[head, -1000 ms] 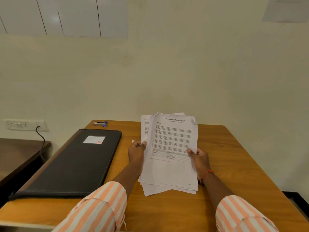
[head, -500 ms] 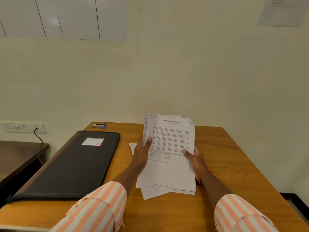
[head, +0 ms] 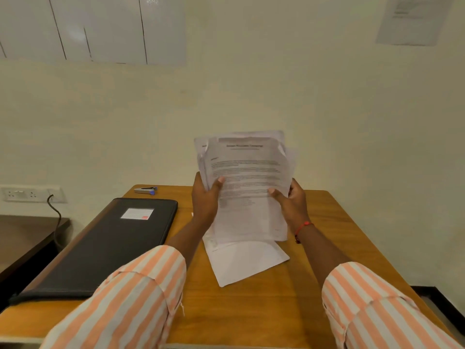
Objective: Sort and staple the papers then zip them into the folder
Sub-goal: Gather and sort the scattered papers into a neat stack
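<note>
While the left hand (head: 205,200) and right hand (head: 294,204) each pinch a side edge of the fanned stack of white printed papers (head: 247,172), raised over the brown wooden table (head: 327,248) at its middle (another white sheet (head: 247,265) lies beneath), misaligned pages could slip free.

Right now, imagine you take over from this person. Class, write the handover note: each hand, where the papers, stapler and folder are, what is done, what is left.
Left hand grips the left edge of the papers. Right hand grips their right edge. The stack is held upright above the table.
One sheet lies flat on the table below the stack.
Stapler sits near the far left corner, no hand on it. Folder lies closed on the left.
Done: most papers are gathered, with uneven edges; no staple is visible.
Left: sort, staple, put them in the folder, zip it.
</note>
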